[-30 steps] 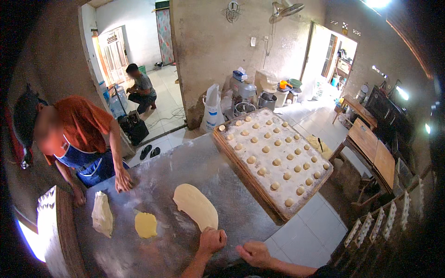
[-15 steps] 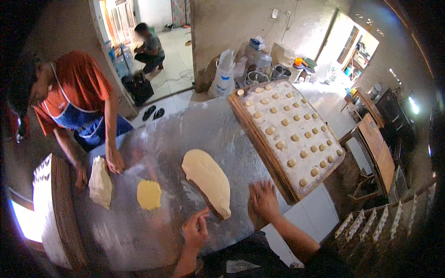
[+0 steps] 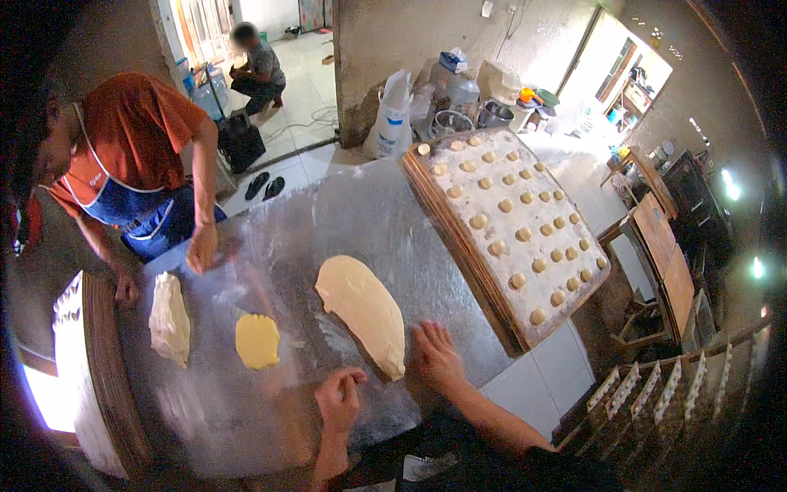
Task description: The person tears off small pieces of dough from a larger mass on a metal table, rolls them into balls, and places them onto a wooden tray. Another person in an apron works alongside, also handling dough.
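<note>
At the centre of the frame a long, flattened slab of pale dough (image 3: 361, 307) lies on the metal surface (image 3: 328, 205), broad at its upper end and narrowing toward a tip at the lower right. The left hand (image 3: 338, 399), at lower centre, has its fingers loosely curled toward the palm, below the dough and apart from it; the palm is partly hidden, so whether it holds anything cannot be told. The right hand (image 3: 437, 353) is open, fingers extended and palm down, just beside the dough's lower right edge, with nothing seen in its grasp. Left of the slab lies a flat yellow piece (image 3: 257, 340), and farther left an elongated lump of whitish dough (image 3: 170, 320). At the upper right of the surface is a floured board (image 3: 484, 197) with small dough balls (image 3: 522, 234) set out in rows. At the left, a co-worker in an orange shirt (image 3: 135, 123) and blue apron (image 3: 135, 205) leans over the surface, one hand (image 3: 202, 250) lowered near the whitish lump. A stack of boards (image 3: 106, 369) stands at the lower left edge. In the upper left, another person (image 3: 261, 70) crouches beyond a doorway, and dark sandals (image 3: 262, 186) lie on the tiled floor (image 3: 305, 164).
</note>
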